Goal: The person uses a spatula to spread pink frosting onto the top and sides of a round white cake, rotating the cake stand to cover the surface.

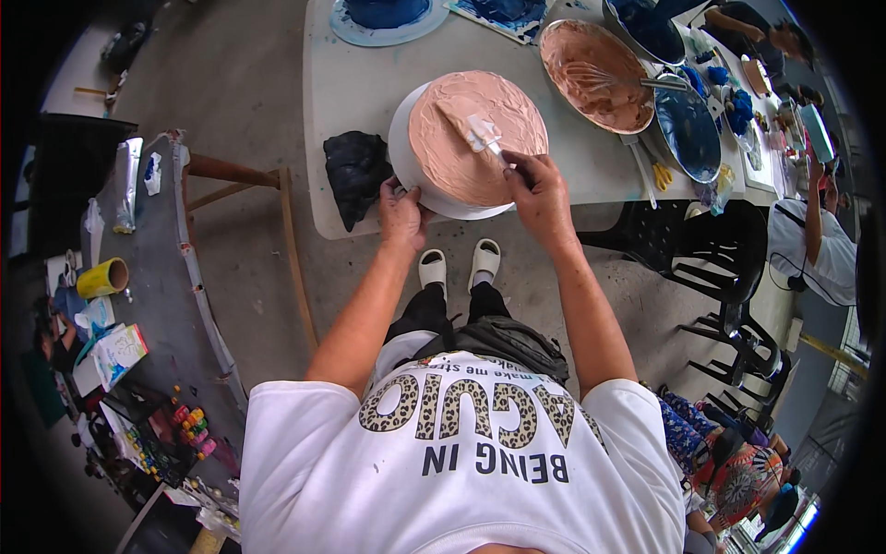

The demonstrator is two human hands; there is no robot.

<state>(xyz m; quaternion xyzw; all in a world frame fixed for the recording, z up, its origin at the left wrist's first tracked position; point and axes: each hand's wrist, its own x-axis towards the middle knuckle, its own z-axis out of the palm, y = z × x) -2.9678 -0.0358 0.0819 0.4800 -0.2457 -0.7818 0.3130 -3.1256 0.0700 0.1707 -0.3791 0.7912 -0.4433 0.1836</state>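
A round cake (434, 143) covered in peach frosting stands on a white round board (403, 138) near the table's front edge. Its top frosting is rough, with ridges and swirls. My right hand (543, 196) is closed around the handle of a spatula (482, 134), whose frosting-smeared blade lies against the cake's top. My left hand (402, 214) grips the near left rim of the board, thumb on top, fingers partly hidden beneath. A crumpled black plastic bag (355, 175) lies just left of the board.
A bowl of peach frosting (591, 69) with a whisk (600, 78) sits right of the cake. Beside it are a blue-smeared bowl (688, 129) and yellow-handled scissors (661, 175). Black chairs (711, 245) stand at the right. A grey table (166, 268) is on my left. Other people are at the right.
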